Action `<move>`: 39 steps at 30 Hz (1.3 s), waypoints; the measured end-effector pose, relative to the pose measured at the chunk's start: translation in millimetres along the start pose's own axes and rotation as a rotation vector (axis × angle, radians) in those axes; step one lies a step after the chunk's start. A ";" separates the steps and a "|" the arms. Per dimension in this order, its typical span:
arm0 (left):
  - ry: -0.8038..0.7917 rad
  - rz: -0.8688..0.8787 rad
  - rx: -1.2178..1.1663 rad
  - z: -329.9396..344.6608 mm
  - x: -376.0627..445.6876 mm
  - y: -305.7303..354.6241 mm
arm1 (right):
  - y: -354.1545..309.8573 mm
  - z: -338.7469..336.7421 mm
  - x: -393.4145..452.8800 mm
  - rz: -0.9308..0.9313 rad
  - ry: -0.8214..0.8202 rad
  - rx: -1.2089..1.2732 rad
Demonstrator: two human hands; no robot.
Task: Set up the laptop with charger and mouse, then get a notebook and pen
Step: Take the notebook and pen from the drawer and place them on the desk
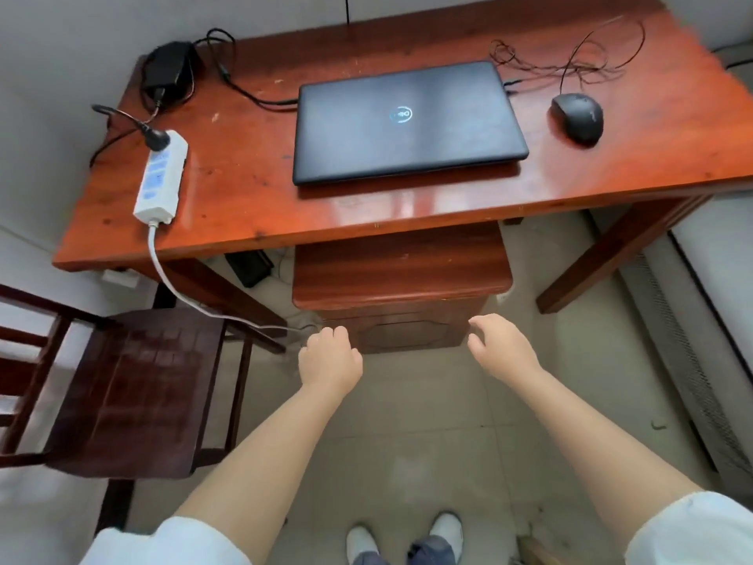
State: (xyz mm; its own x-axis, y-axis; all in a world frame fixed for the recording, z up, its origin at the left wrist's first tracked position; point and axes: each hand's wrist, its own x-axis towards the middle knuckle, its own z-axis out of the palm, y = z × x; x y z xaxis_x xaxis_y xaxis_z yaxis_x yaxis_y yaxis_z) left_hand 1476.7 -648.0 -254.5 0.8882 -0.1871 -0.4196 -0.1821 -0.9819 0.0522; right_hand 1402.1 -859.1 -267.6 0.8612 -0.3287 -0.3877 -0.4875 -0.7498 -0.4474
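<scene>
A closed black laptop (407, 120) lies in the middle of the red-brown desk (252, 197). Its black charger brick (169, 69) sits at the desk's back left, with a cable running to the laptop's left side and a plug in the white power strip (161, 177). A black wired mouse (578, 116) rests right of the laptop, its thin cable (570, 59) tangled behind. My left hand (328, 360) and my right hand (501, 348) hang empty, fingers loosely curled, in front of a small wooden cabinet (399, 287) under the desk. No notebook or pen is visible.
A dark wooden chair (134, 389) stands at the left, beside the desk. The power strip's white cord (171, 287) drops off the desk's front edge to the floor. A mattress edge (709, 303) lies at the right. My shoes (403, 540) stand on the tiled floor.
</scene>
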 end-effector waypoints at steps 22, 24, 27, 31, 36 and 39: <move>0.873 0.080 -0.884 209.5 200.8 -37.7 | 73.0 177.9 192.7 -0.049 1.016 0.815; 0.876 0.064 -0.965 203.3 201.7 -38.3 | 74.2 175.0 191.9 -0.071 1.026 0.871; 0.829 0.009 -1.083 192.4 197.7 -35.6 | 75.3 168.4 188.3 -0.065 0.968 0.901; 0.799 -0.020 -1.058 190.5 198.0 -36.7 | 82.0 166.4 185.7 -0.058 0.914 0.847; 0.771 -0.025 -1.108 189.4 201.3 -42.2 | 86.5 167.7 183.6 -0.037 0.915 0.805; 0.756 -0.038 -1.165 185.9 202.8 -44.0 | 88.8 166.4 182.8 -0.036 0.924 0.868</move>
State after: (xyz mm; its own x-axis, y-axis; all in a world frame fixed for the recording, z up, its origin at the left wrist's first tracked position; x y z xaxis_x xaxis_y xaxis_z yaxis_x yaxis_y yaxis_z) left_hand 1586.5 -637.2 -510.4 0.9630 0.2363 0.1294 -0.0321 -0.3761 0.9260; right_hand 1492.4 -890.2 -512.4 0.4840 -0.8555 0.1837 -0.0942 -0.2597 -0.9611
